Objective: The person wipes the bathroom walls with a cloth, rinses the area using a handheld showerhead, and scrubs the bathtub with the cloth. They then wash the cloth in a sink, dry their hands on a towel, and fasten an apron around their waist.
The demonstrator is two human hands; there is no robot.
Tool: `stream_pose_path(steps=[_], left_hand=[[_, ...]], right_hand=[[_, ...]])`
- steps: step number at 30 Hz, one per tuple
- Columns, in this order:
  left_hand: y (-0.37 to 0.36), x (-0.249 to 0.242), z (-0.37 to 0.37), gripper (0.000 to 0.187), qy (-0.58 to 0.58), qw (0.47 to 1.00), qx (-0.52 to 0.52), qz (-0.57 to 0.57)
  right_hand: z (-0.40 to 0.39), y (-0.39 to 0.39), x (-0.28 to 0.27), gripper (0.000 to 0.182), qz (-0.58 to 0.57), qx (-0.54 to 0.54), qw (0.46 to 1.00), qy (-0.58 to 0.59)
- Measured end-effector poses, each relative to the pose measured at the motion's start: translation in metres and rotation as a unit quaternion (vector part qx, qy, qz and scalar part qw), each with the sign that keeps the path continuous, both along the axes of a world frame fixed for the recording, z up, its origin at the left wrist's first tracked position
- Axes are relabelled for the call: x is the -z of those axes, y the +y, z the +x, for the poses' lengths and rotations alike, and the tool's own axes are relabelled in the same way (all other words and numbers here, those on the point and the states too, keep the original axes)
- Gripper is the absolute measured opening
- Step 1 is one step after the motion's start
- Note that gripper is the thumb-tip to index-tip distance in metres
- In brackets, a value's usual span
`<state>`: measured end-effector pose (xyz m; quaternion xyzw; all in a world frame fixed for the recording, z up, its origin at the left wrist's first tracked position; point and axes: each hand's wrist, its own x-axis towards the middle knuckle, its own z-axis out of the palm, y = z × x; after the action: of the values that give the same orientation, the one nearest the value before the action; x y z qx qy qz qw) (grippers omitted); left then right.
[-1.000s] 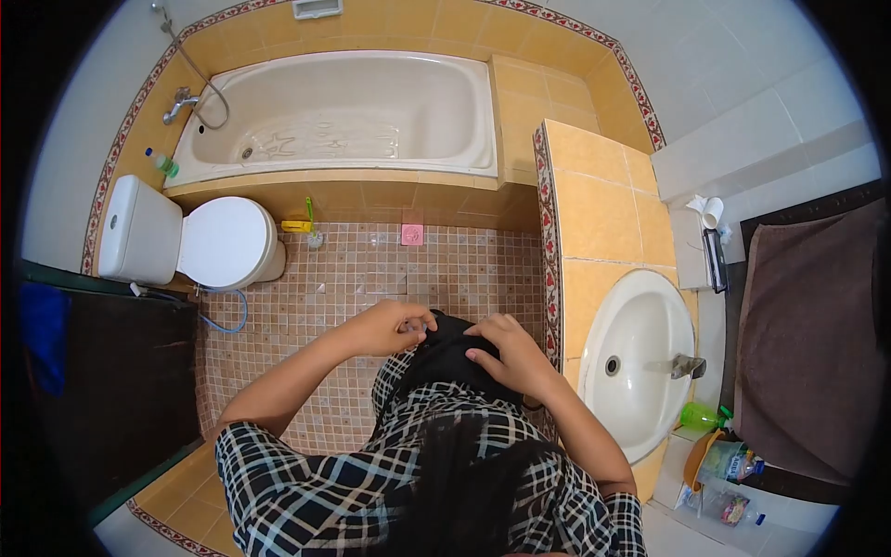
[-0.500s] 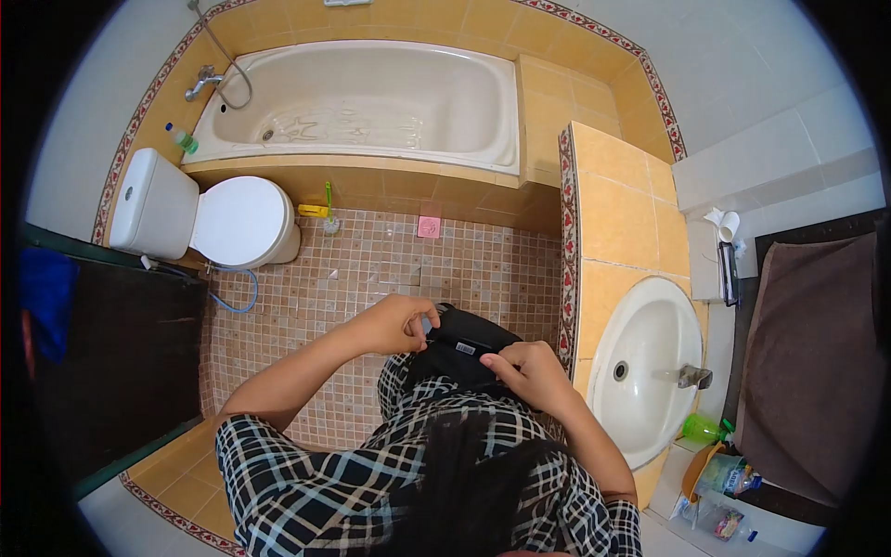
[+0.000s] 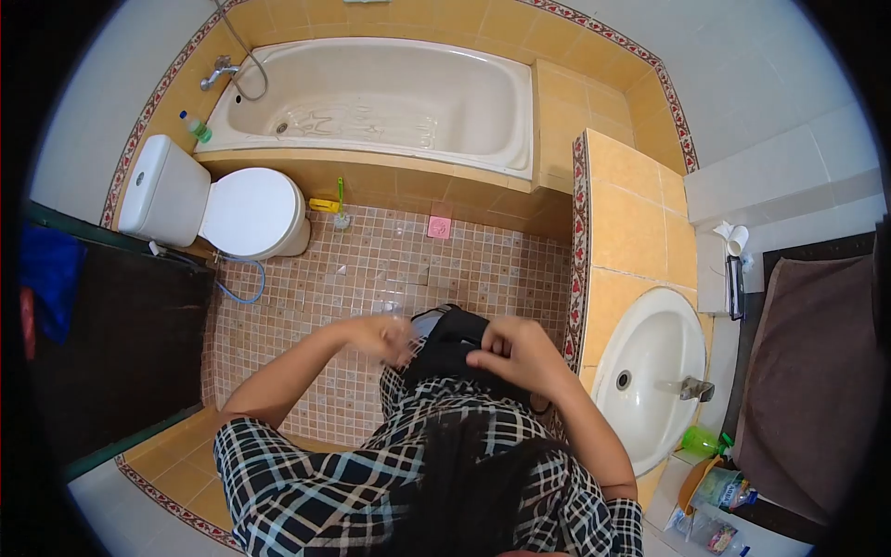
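Observation:
In front of my checked shirt hangs a black fabric bag (image 3: 455, 336), with a pale bluish patch showing at its left edge. My right hand (image 3: 522, 355) is closed at the bag's right side, thumb and fingers pinching its upper edge. Just left of the bag is my left hand (image 3: 382, 338), its fingers smeared by motion. My right fingers cover part of the bag's top.
A washbasin (image 3: 611, 399) is set in the tiled counter at my right, with plastic bottles (image 3: 719, 487) beyond it. Ahead are a bathtub (image 3: 371, 158) and a toilet (image 3: 251, 212). A green-handled brush (image 3: 341, 204) and a pink item (image 3: 439, 226) are by the tub.
My left hand has moved left, off the bag's edge. My right hand has shifted up and slightly left along the bag, and the white label is now mostly hidden. The view has shifted slightly.

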<state>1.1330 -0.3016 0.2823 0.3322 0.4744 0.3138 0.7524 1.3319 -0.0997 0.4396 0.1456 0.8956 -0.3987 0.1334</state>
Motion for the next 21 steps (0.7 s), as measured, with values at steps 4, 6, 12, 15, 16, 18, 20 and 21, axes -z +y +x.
stream_pose_path(steps=[4, 6, 12, 15, 16, 18, 20, 21], left_hand=[[0.036, -0.051, 0.019, 0.09, 0.028, 0.988, -0.143, -0.048], [0.043, -0.048, 0.027, 0.088, 0.011, 0.995, -0.096, 0.004], [0.045, -0.054, 0.028, 0.078, 0.146, 0.983, -0.034, 0.106], [0.042, -0.055, 0.041, 0.073, 0.302, 0.925, -0.042, 0.225], [0.04, -0.054, 0.045, 0.071, 0.352, 0.894, -0.048, 0.273], [0.038, -0.058, 0.049, 0.068, 0.363, 0.874, -0.08, 0.312], [0.04, -0.064, 0.048, 0.065, 0.357, 0.87, -0.09, 0.327], [0.042, -0.066, 0.045, 0.065, 0.346, 0.877, -0.086, 0.322]], right_hand=[[-0.006, 0.009, 0.056, 0.062, -0.009, -0.014, 0.998, 0.057], [-0.007, 0.02, 0.079, 0.085, -0.113, -0.056, 0.991, -0.033], [0.002, 0.027, 0.078, 0.092, -0.177, -0.041, 0.982, -0.048], [0.005, 0.03, 0.067, 0.095, -0.185, -0.054, 0.981, -0.025], [0.007, 0.031, 0.058, 0.096, -0.175, -0.067, 0.982, -0.005], [0.01, 0.033, 0.044, 0.097, -0.166, -0.088, 0.982, 0.027], [0.014, 0.033, 0.036, 0.097, -0.169, -0.103, 0.979, 0.051], [0.016, 0.033, 0.036, 0.098, -0.172, -0.106, 0.978, 0.055]])
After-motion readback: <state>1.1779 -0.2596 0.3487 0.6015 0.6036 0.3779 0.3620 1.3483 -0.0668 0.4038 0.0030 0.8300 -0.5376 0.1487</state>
